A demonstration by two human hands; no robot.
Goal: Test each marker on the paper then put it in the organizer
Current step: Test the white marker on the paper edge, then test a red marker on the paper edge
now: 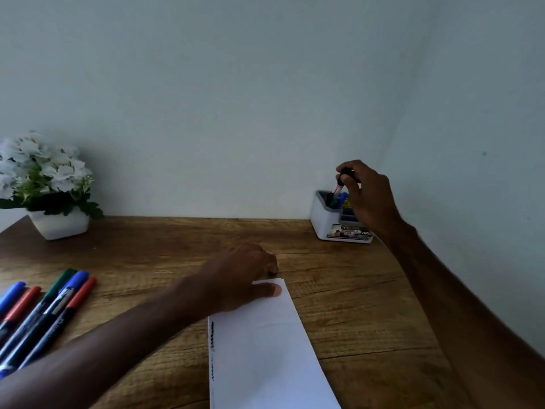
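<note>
Just below R hand (365,199) fingertips: organizer (323,221), w/ marker (338,186) pinched at its top end, lower end at slot mouth. Light, stiff, smooth barrel (may slip); grip near cap. L hand (244,276) relaxed, thumb pressing paper (265,349), gripping nothing.

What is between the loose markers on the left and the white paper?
In the head view, only the person's left forearm crosses there, over bare table; the left hand rests on the paper.
</note>
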